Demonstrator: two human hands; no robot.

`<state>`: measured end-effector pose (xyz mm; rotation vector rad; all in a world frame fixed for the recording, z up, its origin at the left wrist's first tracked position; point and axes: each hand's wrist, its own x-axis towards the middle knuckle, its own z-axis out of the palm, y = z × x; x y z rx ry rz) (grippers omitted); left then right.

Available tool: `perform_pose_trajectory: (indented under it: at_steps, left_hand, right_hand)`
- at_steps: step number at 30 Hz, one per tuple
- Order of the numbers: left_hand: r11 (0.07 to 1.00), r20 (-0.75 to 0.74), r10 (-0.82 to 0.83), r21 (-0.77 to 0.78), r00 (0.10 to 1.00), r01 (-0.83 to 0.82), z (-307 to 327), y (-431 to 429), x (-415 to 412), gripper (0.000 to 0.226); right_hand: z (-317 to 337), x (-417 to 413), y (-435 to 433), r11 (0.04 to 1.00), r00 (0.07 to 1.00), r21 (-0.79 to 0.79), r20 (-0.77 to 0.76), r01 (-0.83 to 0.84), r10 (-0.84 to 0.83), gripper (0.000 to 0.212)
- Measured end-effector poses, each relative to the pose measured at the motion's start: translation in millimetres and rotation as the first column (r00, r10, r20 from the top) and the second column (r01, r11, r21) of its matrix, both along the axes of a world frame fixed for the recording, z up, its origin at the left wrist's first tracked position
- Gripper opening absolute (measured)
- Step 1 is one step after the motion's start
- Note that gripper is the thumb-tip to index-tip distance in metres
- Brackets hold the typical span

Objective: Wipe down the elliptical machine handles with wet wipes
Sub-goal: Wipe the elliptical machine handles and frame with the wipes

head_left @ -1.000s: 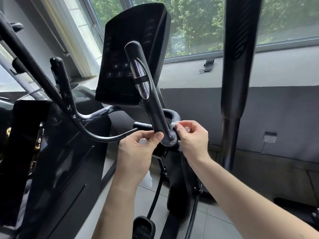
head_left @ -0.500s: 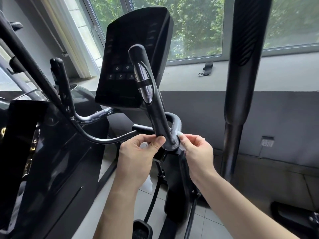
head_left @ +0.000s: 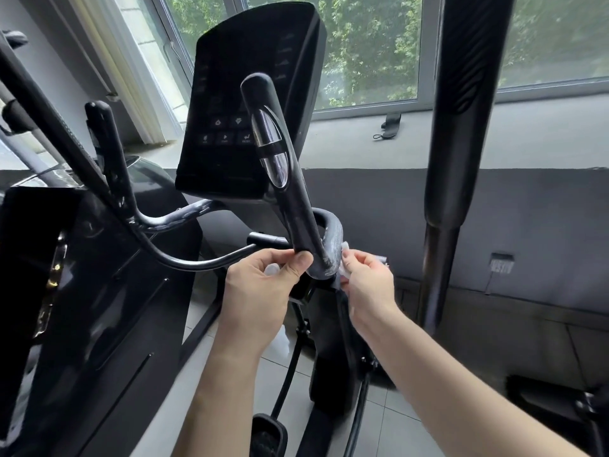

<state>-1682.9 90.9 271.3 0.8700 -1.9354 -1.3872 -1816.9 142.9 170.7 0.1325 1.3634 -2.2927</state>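
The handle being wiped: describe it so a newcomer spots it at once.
Find the black console in the middle. In front of it a short black handle slants up from between the left hand and right hand. Unlike the grip to its left and the thick pole on the right, it shows shiny silver plates.

A pale tiled floor (head_left: 392,433) — the black elliptical machine (head_left: 333,384) stands directly on it.
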Motion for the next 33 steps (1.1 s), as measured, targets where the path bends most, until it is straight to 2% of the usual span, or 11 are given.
perform_pose_trajectory:
  at_steps: [4, 6, 8, 11, 18, 21, 24, 30, 32, 33]
  left_hand:
    - [1.0, -0.003, -0.003, -0.011, 1.0, 0.003, -3, -2, 0, 0.013]
    - [1.0, -0.005, -0.006, -0.012, 1.0, 0.006, -4, -3, 1, 0.015]
    - [1.0, 0.003, -0.004, -0.002, 1.0, 0.004, -4, -4, 2, 0.017]
    - [1.0, 0.009, -0.013, -0.007, 1.0, 0.013, -5, -3, 10, 0.02]
    - [0.996, 0.006, -0.078, -0.031, 0.997, 0.078, -16, -4, 41, 0.019]
    - [0.979, 0.025, -0.194, -0.059, 0.981, 0.195, -23, 3, 46, 0.021]
    - [0.952, -0.026, -0.297, -0.091, 0.955, 0.293, -26, 9, 48, 0.026]
    - [0.943, -0.154, -0.331, -0.088, 0.931, 0.321, -30, 0, 48, 0.008]
    - [0.961, -0.19, -0.274, -0.098, 0.943, 0.26, -31, -7, 45, 0.004]
    - [0.975, -0.22, -0.217, -0.098, 0.951, 0.2, -31, -11, 42, 0.003]
  right_hand:
    - [5, 33, 22, 0.998, 0.998, 0.003, -0.018, -0.06, 0.06, 0.019]
    - [17, 48, 35, 0.992, 0.993, -0.055, -0.039, -0.113, 0.111, 0.016]
    - [29, 63, 49, 0.974, 0.976, -0.102, -0.102, -0.201, 0.191, 0.021]
    - [36, 74, 65, 0.955, 0.941, -0.069, -0.207, -0.289, 0.269, 0.03]
    - [31, 76, 76, 0.979, 0.932, 0.06, -0.297, -0.197, 0.205, 0.03]
    - [34, 82, 74, 0.975, 0.92, 0.085, -0.324, -0.204, 0.221, 0.029]
    - [40, 88, 71, 0.964, 0.891, 0.098, -0.367, -0.248, 0.267, 0.03]
    - [52, 91, 70, 0.941, 0.856, 0.117, -0.392, -0.318, 0.338, 0.017]
    - [58, 93, 69, 0.956, 0.847, 0.181, -0.445, -0.231, 0.29, 0.009]
    - [60, 93, 68, 0.963, 0.839, 0.219, -0.485, -0.157, 0.247, 0.013]
